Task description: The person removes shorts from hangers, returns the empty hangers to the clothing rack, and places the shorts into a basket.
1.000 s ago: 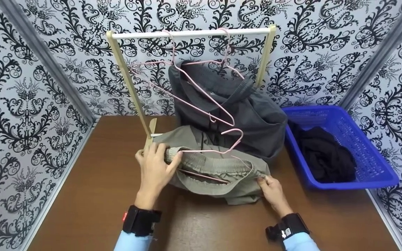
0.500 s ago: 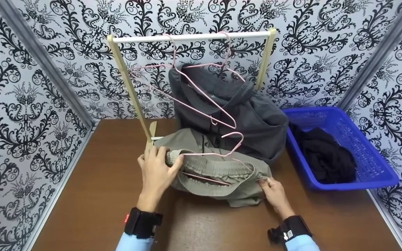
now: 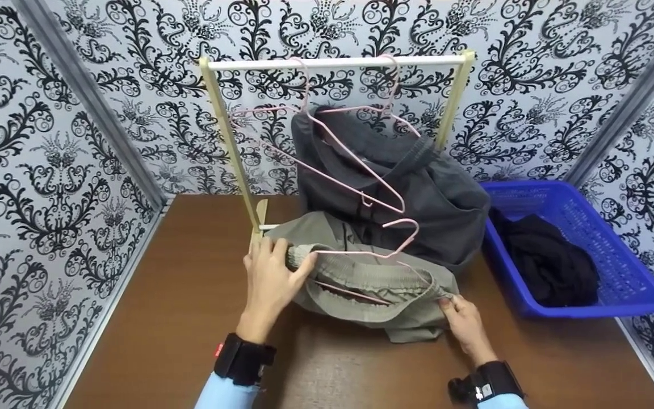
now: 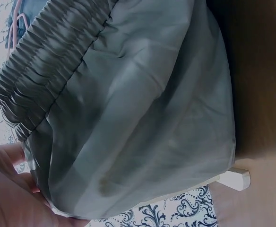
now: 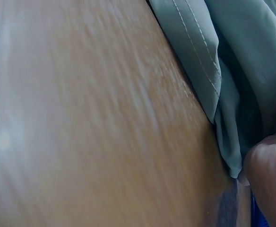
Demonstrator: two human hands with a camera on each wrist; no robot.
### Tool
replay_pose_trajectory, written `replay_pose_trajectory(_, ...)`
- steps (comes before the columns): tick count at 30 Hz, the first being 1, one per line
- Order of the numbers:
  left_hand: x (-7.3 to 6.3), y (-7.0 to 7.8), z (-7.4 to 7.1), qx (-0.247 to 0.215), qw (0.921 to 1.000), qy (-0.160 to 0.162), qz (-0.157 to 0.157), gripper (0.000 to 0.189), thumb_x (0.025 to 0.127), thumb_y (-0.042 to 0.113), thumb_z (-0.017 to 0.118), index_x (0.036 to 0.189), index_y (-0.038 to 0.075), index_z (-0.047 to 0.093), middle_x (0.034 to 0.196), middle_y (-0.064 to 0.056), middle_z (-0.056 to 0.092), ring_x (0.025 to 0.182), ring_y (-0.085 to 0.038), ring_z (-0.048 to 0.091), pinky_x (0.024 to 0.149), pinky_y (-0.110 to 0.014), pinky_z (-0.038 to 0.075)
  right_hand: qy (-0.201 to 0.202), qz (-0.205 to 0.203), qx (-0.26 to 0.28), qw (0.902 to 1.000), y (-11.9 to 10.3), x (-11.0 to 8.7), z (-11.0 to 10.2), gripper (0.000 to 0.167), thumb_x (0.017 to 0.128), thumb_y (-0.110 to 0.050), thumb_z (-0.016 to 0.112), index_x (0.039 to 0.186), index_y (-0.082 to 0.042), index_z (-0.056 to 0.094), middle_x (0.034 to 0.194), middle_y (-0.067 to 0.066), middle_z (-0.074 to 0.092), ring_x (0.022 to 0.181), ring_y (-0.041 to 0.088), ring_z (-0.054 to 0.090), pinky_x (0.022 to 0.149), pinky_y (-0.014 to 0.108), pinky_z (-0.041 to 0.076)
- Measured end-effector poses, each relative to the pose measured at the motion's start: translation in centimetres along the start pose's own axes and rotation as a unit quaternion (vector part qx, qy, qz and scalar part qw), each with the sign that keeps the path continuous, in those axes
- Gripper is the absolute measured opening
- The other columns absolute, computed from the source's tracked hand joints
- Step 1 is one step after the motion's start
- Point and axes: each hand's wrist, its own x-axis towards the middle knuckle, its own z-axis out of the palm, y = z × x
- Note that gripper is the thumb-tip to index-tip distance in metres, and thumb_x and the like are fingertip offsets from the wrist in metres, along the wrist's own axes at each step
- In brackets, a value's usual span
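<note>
Both hands hold the elastic waistband of olive-grey shorts [image 3: 361, 316] above the table. A pink hanger [image 3: 355, 253] lies across the waistband opening, its hook rising free above it and part of its lower bar showing inside. My left hand [image 3: 270, 281] grips the waistband's left end, with the thumb by the hanger's end. On the right side, my right hand [image 3: 466, 326] pinches the cloth between thumb and fingers. The left wrist view shows the gathered waistband [image 4: 53, 61] beside the hand; in the right wrist view a stitched hem [image 5: 194, 42] hangs near the table surface.
Behind stands a small rack with a white rail [image 3: 338, 62]. A bare pink hanger [image 3: 306, 88] and dark grey shorts [image 3: 440, 199] on another hanger hang from it. At right, a blue basket [image 3: 594, 311] holds a black garment [image 3: 554, 264]. Patterned walls enclose the brown table [image 3: 191, 318].
The whole head view has shifted, so everything sits farther right in the picture. The grip of both hands on the shorts and the hanger's place look unchanged.
</note>
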Motion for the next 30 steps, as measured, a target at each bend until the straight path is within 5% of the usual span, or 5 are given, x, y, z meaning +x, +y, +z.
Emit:
replay_pose_trajectory(9, -0.5, 0.0, 1.0, 0.011, 0.9999, 0.006, -0.006, 0.047, 0.087, 0.054, 0.072, 0.092, 0.008, 0.065, 0.096, -0.015, 0.057, 0.104, -0.039, 0.054, 0.083, -0.056, 0.039, 0.002, 0.01, 0.029, 0.9995, 1.3, 0.3, -0.3, 0.04, 0.097, -0.006, 0.067, 0.065, -0.004, 0.042, 0.076, -0.006, 0.046, 0.067, 0.005, 0.039, 0.06, 0.023, 0.032)
replay_pose_trajectory(21, -0.7, -0.6, 0.9, 0.002, 0.9992, 0.023, -0.033, 0.043, 0.091, 0.045, 0.071, 0.091, 0.003, 0.061, 0.094, -0.018, 0.053, 0.104, -0.041, 0.053, 0.086, -0.056, 0.038, -0.004, 0.02, -0.017, 0.9996, 0.6, 0.3, 0.6, 0.042, 0.097, 0.006, 0.062, 0.064, 0.001, 0.037, 0.075, -0.003, 0.041, 0.065, 0.001, 0.035, 0.061, 0.022, 0.03)
replay_pose_trajectory(30, -0.4, -0.7, 0.6, -0.011, 0.9986, 0.03, -0.042, 0.038, 0.096, 0.036, 0.068, 0.089, 0.0, 0.058, 0.095, -0.02, 0.056, 0.096, -0.041, 0.054, 0.082, -0.055, 0.039, 0.003, 0.016, 0.022, 0.9996, 0.6, 0.1, 0.4, 0.043, 0.096, 0.001, 0.066, 0.063, -0.005, 0.039, 0.075, -0.005, 0.041, 0.066, 0.004, 0.036, 0.06, 0.023, 0.03)
